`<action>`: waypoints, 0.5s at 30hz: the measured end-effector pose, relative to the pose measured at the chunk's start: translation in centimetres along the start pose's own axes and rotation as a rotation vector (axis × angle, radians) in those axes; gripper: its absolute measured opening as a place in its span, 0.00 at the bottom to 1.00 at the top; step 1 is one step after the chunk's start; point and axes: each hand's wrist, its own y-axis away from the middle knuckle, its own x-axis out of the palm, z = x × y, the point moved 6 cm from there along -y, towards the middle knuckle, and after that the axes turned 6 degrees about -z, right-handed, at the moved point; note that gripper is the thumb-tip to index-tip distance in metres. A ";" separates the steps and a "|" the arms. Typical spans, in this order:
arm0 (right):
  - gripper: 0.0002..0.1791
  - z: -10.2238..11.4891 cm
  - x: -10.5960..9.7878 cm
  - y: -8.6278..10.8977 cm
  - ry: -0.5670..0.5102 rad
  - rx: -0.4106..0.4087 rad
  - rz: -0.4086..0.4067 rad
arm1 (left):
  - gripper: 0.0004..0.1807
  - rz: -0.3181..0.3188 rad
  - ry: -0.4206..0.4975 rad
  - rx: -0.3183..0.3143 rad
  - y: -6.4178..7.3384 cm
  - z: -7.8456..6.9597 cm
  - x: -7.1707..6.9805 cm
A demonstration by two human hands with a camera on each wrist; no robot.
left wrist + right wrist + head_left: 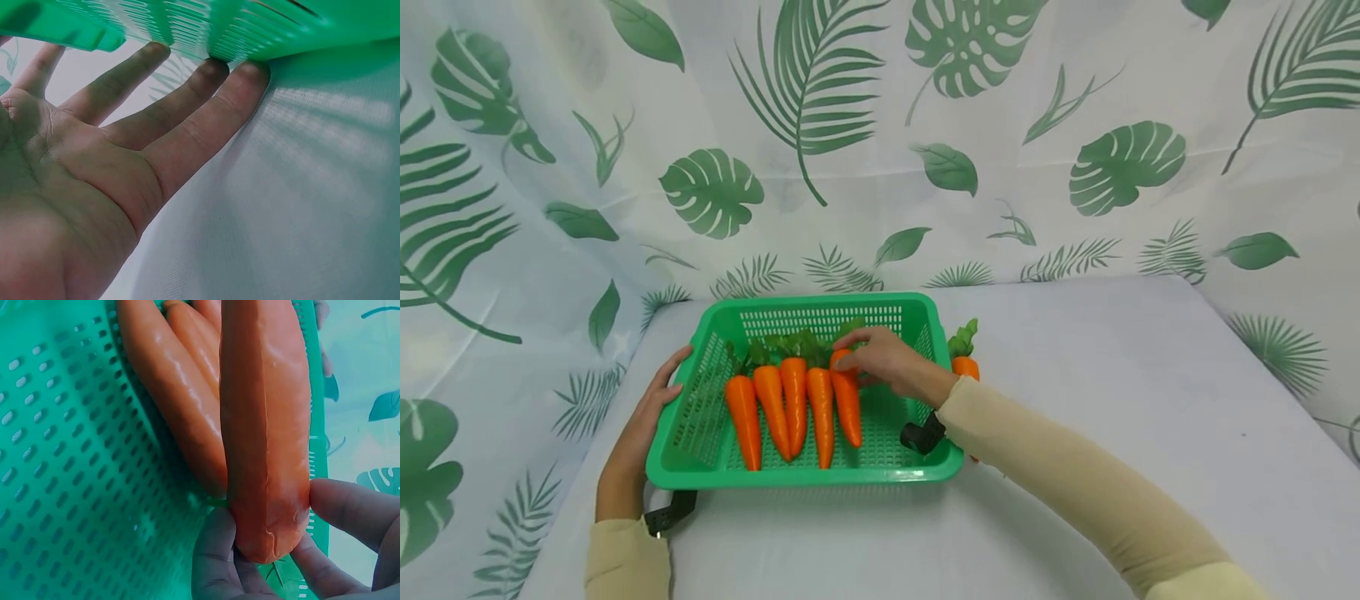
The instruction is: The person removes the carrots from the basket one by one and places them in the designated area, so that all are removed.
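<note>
A green plastic basket [805, 477] stands on the white-covered table. My right hand [891, 362] reaches into it and pinches a carrot [847, 404] near its leafy top. In the right wrist view, thumb and fingers close around the thick end of this carrot [265, 425]. To its left, several more orange carrots [742, 421] lie side by side, tips toward me, green leaves at the far end. My left hand [651, 408] is at the basket's left side. In the left wrist view, the straight, spread fingers [194, 131] touch the slotted wall [237, 37] from outside.
Another carrot [965, 367] lies outside the basket along its right side, partly hidden by the right arm. White tabletop [1112, 358] stretches to the right. A leaf-printed cloth [865, 175] hangs behind the table and along its left side.
</note>
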 end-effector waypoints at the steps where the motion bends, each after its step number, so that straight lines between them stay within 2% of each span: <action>1: 0.21 0.0 0.0 0.0 0.000 -0.005 0.002 | 0.30 0.000 0.004 -0.003 0.0 0.0 0.0; 9: 0.20 0.1 0.0 0.2 0.005 -0.028 0.009 | 0.33 0.018 0.010 0.020 -0.2 -0.2 0.1; 15: 0.21 0.2 0.0 0.4 -0.015 -0.043 0.020 | 0.33 -0.011 -0.014 -0.015 0.0 0.1 0.2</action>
